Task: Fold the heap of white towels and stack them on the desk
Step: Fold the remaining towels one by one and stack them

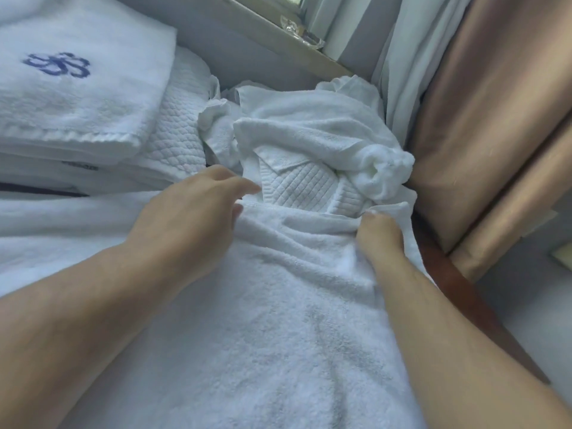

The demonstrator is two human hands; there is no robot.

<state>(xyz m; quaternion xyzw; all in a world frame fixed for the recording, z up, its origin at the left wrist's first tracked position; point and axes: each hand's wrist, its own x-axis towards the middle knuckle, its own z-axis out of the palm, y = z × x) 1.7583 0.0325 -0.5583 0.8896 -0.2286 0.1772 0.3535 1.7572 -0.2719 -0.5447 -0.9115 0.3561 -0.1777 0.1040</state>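
Observation:
A large white terry towel [263, 320] lies spread over the desk in front of me. My right hand [382, 236] grips its far edge at the right, fingers curled into the cloth. My left hand [192, 209] lies on the same far edge further left, its thumb tucked under the hem and its fingers reaching forward. Just beyond both hands sits a crumpled heap of white towels [309, 140], one of them with a quilted weave [303, 184]. At the far left stands a stack of folded towels [77, 100], the top one bearing a blue emblem.
A folded waffle-weave towel [176, 131] lies between the stack and the heap. The desk's dark wooden edge [458, 289] shows at the right, with tan curtains [483, 119] and pale sheer curtains right beside it. A window sill [278, 35] runs behind the heap.

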